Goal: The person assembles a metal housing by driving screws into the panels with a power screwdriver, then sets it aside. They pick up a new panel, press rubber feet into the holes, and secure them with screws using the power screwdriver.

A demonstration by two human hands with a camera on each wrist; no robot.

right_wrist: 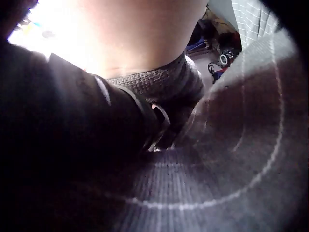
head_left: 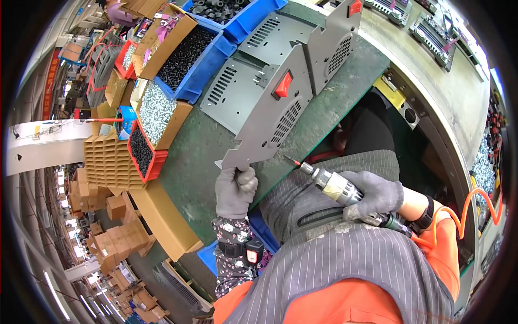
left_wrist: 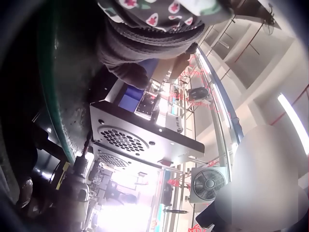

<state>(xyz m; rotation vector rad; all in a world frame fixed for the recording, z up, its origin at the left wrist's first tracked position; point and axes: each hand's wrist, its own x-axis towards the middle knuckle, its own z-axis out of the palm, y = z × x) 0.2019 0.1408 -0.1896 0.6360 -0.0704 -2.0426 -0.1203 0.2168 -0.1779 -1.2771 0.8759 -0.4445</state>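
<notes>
My gloved left hand (head_left: 236,193) is at the near lower corner of a grey sheet-metal bracket (head_left: 253,132), its fingers curled. I cannot tell whether it grips the metal or something small. In the left wrist view, the glove (left_wrist: 128,60) appears above the bracket's perforated panel (left_wrist: 159,137). A red rocker switch (head_left: 283,85) sits in that panel. My gloved right hand (head_left: 372,194) grips a pneumatic screwdriver (head_left: 335,186) across the lap, its bit pointing toward the bench edge. The right wrist view shows mostly dark striped cloth (right_wrist: 231,125) and hides the tool's tip.
A second bracket (head_left: 334,46) with a red switch stands behind the first on the green bench (head_left: 189,183). Blue bins (head_left: 202,81) of black screws, a cardboard box (head_left: 156,113) of silver screws and a red bin (head_left: 154,167) line the far side. An orange air hose (head_left: 465,216) loops at right.
</notes>
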